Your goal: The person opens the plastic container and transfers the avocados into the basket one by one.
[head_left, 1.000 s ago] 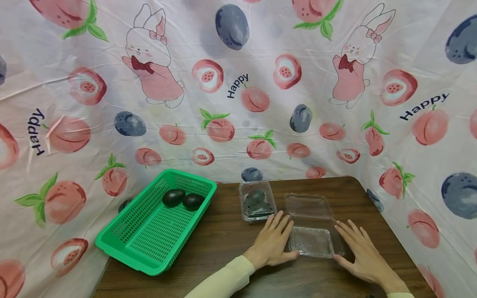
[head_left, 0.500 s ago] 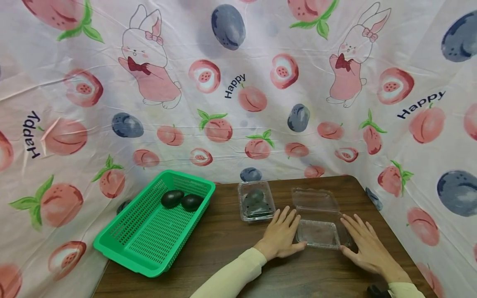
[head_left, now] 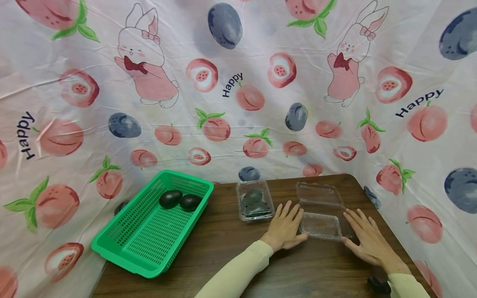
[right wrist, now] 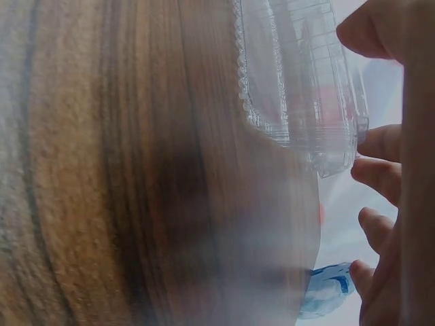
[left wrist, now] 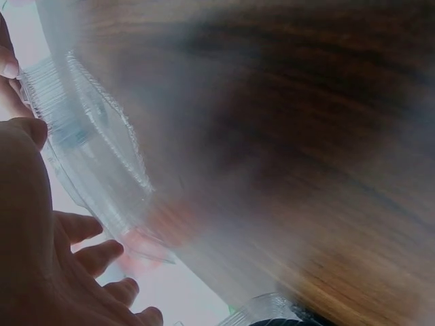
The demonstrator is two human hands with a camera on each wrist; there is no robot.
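A clear plastic clamshell box (head_left: 321,225) lies on the wooden table with its lid (head_left: 319,193) folded back toward the wall; I see nothing inside it. My left hand (head_left: 284,227) touches its left side with straight, spread fingers. At the right side, my right hand (head_left: 369,240) rests against the box, fingers also straight. Both wrist views show fingertips at the rim of the box (left wrist: 102,149). Left of my left hand stands a second clear box (head_left: 244,215), its lid down, with a dark avocado (head_left: 253,198) inside.
A green plastic basket (head_left: 149,244) stands at the left of the table (head_left: 223,244), with two dark avocados (head_left: 170,199) near its far end. Behind the table hangs a fruit-and-rabbit patterned cloth (head_left: 223,145). A dark object (head_left: 379,284) sits by the right wrist.
Both hands have slid the clear open box away from me and a little to the right. The basket and the filled box stay in place, while the head view shifts slightly.
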